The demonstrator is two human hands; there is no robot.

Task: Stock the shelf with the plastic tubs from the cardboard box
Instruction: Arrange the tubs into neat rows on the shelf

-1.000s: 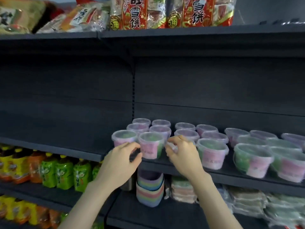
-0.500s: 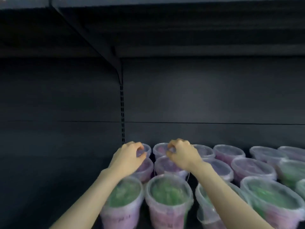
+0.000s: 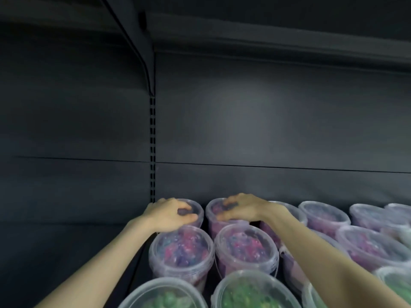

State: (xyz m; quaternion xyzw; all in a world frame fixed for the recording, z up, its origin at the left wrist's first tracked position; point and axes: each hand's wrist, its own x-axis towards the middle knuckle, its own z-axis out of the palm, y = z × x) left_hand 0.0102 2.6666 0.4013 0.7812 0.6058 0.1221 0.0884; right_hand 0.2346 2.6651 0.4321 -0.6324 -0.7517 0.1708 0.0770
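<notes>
Clear plastic tubs with lids stand in rows on the dark shelf [image 3: 84, 252]. My left hand [image 3: 170, 213] grips the top of the back-left tub [image 3: 198, 215], its fingers curled over the lid. My right hand [image 3: 242, 208] grips the lid of the tub beside it [image 3: 211, 216], fingers across the top and thumb at the near rim. Both tubs hold pink-purple contents and stand close to the back panel. In front of them are two more purple tubs [image 3: 181, 247] [image 3: 244, 245]. The cardboard box is out of view.
Green-filled tubs [image 3: 251, 294] [image 3: 164, 296] line the near edge. More purple tubs [image 3: 322, 214] run off to the right. A slotted upright [image 3: 152, 141] and bracket divide the back panel [image 3: 266, 130]. Left of the tubs the shelf is bare and dark.
My view has moved closer and lower into the shelf. Both hands have settled onto the two back-row tubs, fingers now wrapped over their lids.
</notes>
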